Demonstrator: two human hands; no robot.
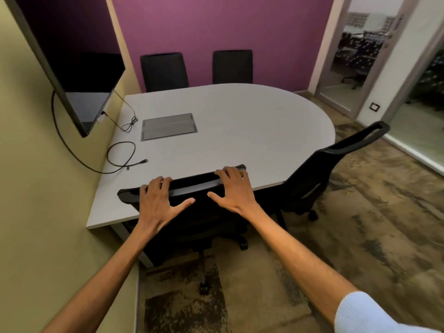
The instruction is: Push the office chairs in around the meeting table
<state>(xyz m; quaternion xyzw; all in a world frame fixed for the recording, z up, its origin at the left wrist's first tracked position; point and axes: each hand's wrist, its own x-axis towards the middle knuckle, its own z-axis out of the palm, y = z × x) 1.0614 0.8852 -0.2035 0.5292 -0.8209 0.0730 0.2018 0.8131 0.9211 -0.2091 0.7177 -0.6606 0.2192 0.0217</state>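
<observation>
Head view: both hands on the top rail of the near chair [182, 188], which is tucked against the near edge of the surface [240, 121]. Left hand [156, 203] and right hand [234, 191] lie palm-down, fingers [165, 180] curled loosely over the rail, thumbs spread. Right chair [319, 174] sits angled, not squared in. Two far chairs [164, 72] look pushed in. Risks: more force could knock the rail into the surface edge; uneven push could swivel the seat; wheels may catch the right chair's base.
</observation>
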